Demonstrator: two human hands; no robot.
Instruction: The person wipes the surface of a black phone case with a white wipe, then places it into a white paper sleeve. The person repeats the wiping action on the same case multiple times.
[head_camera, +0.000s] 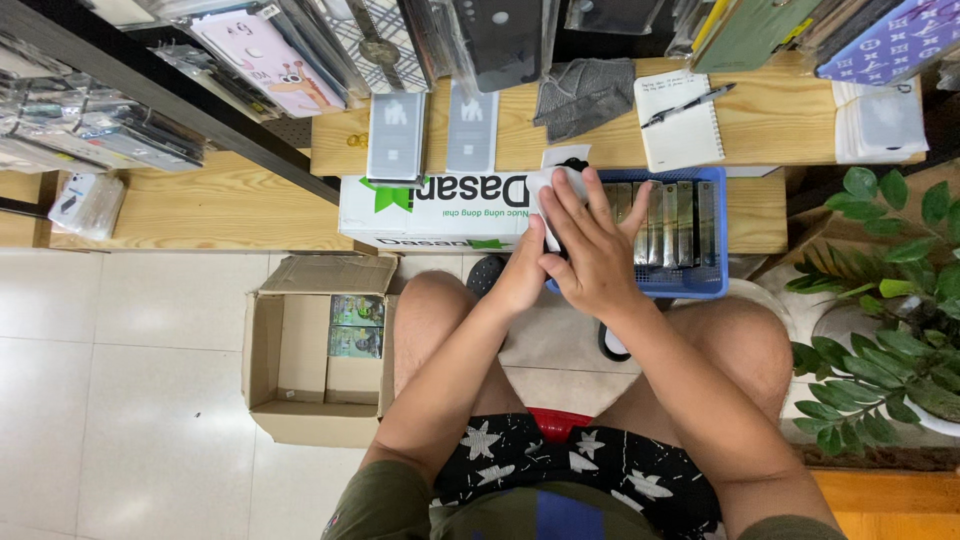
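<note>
Nearest the camera, an open cardboard box (300, 365) sits on the tiled floor by the person's left knee, a couple of small packs inside. Further out, both hands meet on a white phone case (553, 190): left hand (522, 275) grips it from below, right hand (590, 245) lies spread flat on top (pressing, fingers splayed). It's at the blue basket's (712, 285) left edge. Beyond, a notebook (680, 120) lies on the wooden shelf.
</note>
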